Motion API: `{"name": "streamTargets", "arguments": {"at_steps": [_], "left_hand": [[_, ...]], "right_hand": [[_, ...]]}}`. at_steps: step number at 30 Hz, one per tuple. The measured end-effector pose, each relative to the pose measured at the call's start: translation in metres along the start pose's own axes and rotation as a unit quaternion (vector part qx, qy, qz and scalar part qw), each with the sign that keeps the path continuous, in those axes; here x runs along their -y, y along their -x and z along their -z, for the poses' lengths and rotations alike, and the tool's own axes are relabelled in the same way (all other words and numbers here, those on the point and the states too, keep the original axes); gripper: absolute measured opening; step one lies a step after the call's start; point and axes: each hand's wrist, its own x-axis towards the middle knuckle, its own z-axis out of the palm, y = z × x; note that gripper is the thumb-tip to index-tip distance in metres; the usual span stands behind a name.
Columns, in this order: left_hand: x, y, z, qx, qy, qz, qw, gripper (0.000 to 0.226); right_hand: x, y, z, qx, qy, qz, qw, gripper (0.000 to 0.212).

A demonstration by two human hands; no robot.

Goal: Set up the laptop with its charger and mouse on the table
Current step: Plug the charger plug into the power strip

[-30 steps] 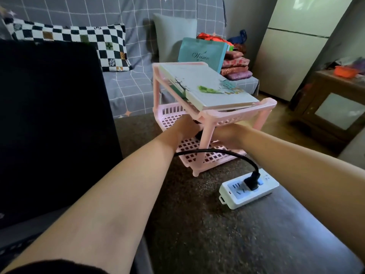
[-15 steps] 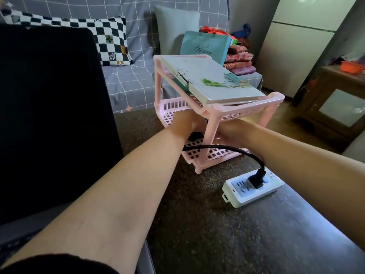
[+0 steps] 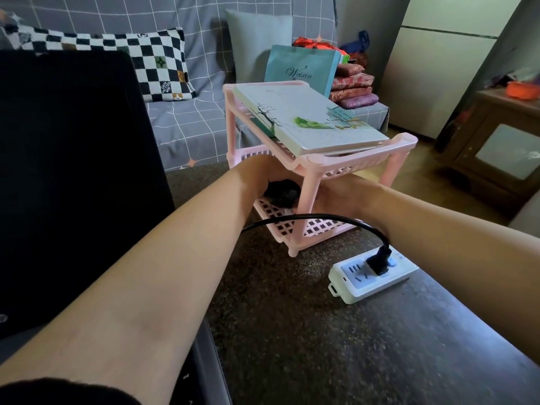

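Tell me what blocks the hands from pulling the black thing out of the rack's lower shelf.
The rack's front leg stands between the two hands, and the top shelf hangs low over the black object. The black cable crosses in front.

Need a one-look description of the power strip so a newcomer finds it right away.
Start at the pink two-tier rack standing on the dark table, the one with a book on top. Just in front of its near foot, toward the right, lies the power strip. It is the only white block on the table, with a black plug in it.
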Motion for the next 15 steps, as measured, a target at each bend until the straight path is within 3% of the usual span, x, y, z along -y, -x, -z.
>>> {"name": "streamTargets", "arguments": {"at_steps": [1,3,8,10,15], "left_hand": [[0.002,0.001,0.002,0.048,0.025,0.013,0.998,0.021],[0.007,-0.004,0.003,0.066,0.047,0.034,0.996,0.024],[0.010,-0.004,0.003,-0.007,0.113,0.030,0.993,0.018],[0.011,0.000,0.000,-0.038,0.108,0.000,0.993,0.022],[0.019,0.017,0.009,-0.124,0.136,-0.020,0.983,0.018]], "right_hand": [[0.000,0.001,0.001,0.000,0.008,-0.003,1.000,0.031],[0.002,0.005,0.004,-0.005,0.011,-0.018,1.000,0.035],[0.010,0.017,0.009,0.002,0.009,-0.032,0.999,0.039],[0.010,0.020,0.011,0.007,0.135,-0.012,0.991,0.040],[0.004,0.055,0.012,0.007,0.382,0.041,0.923,0.043]]}}
